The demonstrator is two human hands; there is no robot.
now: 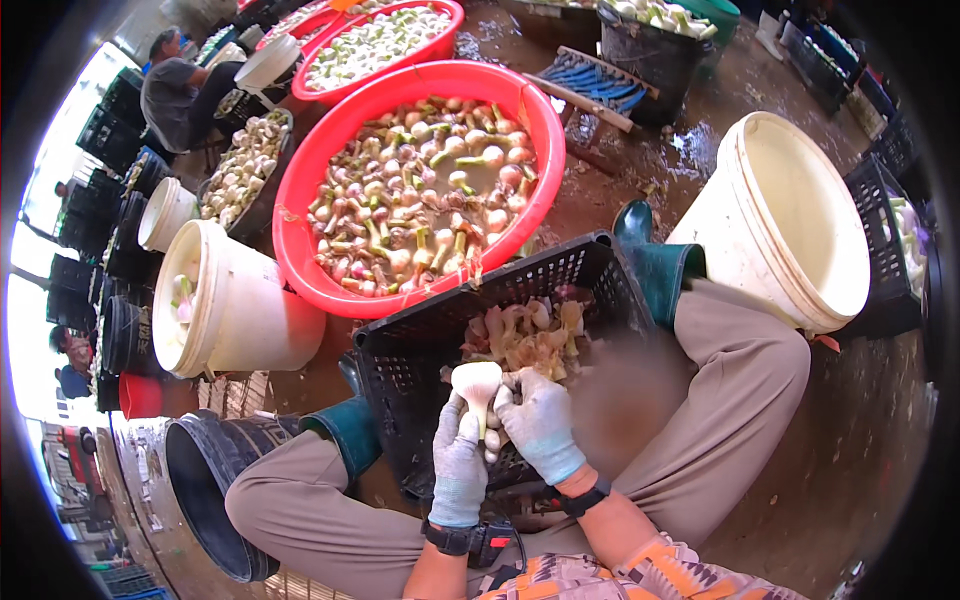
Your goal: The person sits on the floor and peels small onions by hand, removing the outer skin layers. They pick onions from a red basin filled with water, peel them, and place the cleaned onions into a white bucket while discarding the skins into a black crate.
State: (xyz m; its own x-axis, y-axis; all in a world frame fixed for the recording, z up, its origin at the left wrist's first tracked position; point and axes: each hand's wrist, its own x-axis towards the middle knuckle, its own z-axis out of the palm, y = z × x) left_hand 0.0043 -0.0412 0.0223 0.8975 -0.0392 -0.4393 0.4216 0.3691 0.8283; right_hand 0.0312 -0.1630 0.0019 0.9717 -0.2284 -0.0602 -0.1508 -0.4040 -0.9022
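Observation:
My left hand (pixel 459 468), in a pale grey-blue work glove, is closed round the stem of a clean white garlic bulb (pixel 477 381), whose round head points up and away from me. My right hand (pixel 543 428), gloved alike, is beside it with fingertips pinched together near the bulb. Whatever those fingers hold is too small to make out. Both hands are above the near part of a black slatted crate (pixel 388 372) between my legs. Loose papery garlic peels (pixel 525 338) are heaped in the crate's far part.
Beyond the crate stands a red tub (pixel 553 170) of unpeeled garlic in murky water. White buckets stand left (pixel 240 310) and right (pixel 712 215); a black bucket (pixel 190 490) lies tipped by my left knee. A seated person (pixel 178 95) is at far left. The brown floor (pixel 840 430) looks wet.

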